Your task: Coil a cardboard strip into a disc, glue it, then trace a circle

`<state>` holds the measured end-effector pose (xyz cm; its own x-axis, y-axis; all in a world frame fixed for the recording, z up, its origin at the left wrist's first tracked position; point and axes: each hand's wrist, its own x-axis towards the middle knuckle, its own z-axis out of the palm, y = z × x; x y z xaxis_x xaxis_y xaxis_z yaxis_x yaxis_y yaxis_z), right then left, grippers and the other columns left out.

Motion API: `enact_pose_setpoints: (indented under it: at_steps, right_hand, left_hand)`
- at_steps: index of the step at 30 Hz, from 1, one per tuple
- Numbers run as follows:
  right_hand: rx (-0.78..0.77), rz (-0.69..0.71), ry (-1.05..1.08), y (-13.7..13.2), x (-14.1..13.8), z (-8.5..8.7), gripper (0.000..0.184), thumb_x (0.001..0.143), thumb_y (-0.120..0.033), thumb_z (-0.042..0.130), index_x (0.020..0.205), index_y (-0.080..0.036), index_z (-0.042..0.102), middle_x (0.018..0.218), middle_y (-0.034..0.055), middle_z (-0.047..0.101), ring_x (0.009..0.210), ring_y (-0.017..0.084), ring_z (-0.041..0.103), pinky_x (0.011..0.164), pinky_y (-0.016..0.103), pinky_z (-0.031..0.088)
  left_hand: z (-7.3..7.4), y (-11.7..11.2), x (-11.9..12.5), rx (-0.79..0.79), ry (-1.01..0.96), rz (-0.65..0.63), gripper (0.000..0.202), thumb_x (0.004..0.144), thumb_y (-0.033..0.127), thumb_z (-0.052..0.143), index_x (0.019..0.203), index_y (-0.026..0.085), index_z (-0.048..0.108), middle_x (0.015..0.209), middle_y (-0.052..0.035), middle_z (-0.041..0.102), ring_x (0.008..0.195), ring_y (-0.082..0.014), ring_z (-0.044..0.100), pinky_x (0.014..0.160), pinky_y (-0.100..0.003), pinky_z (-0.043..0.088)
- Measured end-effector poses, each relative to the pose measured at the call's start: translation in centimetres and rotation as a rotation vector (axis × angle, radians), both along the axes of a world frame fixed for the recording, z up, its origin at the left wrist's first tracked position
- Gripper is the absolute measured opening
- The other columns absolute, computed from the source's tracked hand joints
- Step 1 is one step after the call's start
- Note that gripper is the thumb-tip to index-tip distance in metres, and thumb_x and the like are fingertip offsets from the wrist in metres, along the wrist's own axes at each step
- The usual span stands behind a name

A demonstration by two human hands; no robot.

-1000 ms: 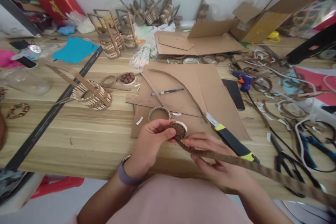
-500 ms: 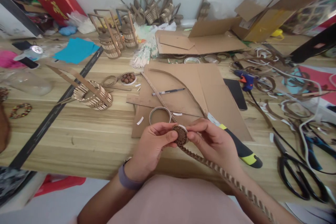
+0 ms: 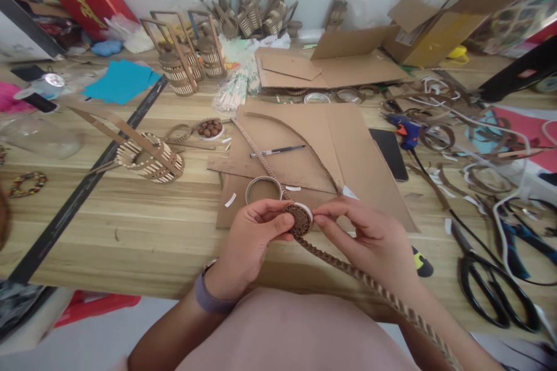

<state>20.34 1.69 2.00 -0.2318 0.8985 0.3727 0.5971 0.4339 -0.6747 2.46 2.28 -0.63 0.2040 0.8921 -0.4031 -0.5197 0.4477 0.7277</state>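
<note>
Two hands at work over the table (image 3: 152, 255), just in from its near edge. Left hand (image 3: 248, 237) pinches a round cardboard coil (image 3: 299, 221) between thumb and fingers, firm hold, flat face tipped up. Right hand (image 3: 374, 243): thumb and fingertip closed on the end of a white strip (image 3: 305, 207) that curves along the coil's far rim. Loose cardboard tail (image 3: 369, 281) runs off the coil, under the right hand and past the table's near edge (corrugated, ridges easy to see).

Coil is held up in front of the cardboard sheet (image 3: 383, 203), at that sheet's near edge. Tape ring (image 3: 247, 190) just beyond the left fingers, toward the sheet's near left corner; pen (image 3: 278, 151) farther in. Knife (image 3: 422, 264) mostly hidden behind the right hand. Scissors (image 3: 491, 284) by the table's near edge, right side. Open basket (image 3: 152, 159) well apart, left of the sheet.
</note>
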Motion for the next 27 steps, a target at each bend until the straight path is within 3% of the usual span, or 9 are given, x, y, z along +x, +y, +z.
enact_pose_setpoints:
  at_steps: [13, 27]
  right_hand:
    - [-0.128, 0.110, -0.142, 0.0, 0.5, 1.8, 0.016, 0.090, -0.017, 0.056, 0.083, -0.023, 0.069, 0.074, -0.0020, 0.071, 0.066, 0.012, 0.066, 0.057, 0.020, 0.048]
    - [-0.127, 0.147, -0.156, -0.4, 0.6, 1.1, 0.018, 0.093, -0.020, 0.051, 0.084, -0.023, 0.066, 0.075, 0.0007, 0.070, 0.066, 0.014, 0.065, 0.058, 0.024, 0.048]
  left_hand:
    - [-0.3, -0.3, -0.2, 0.066, 0.108, -0.028, 0.021, 0.060, 0.025, 0.089, 0.079, 0.021, 0.079, 0.072, 0.0007, 0.076, 0.061, -0.0079, 0.065, 0.054, -0.013, 0.052]
    - [-0.1, -0.5, -0.2, 0.046, 0.194, -0.082, 0.027, 0.058, 0.030, 0.087, 0.080, 0.017, 0.078, 0.072, -0.0030, 0.074, 0.062, -0.0138, 0.064, 0.057, -0.024, 0.053]
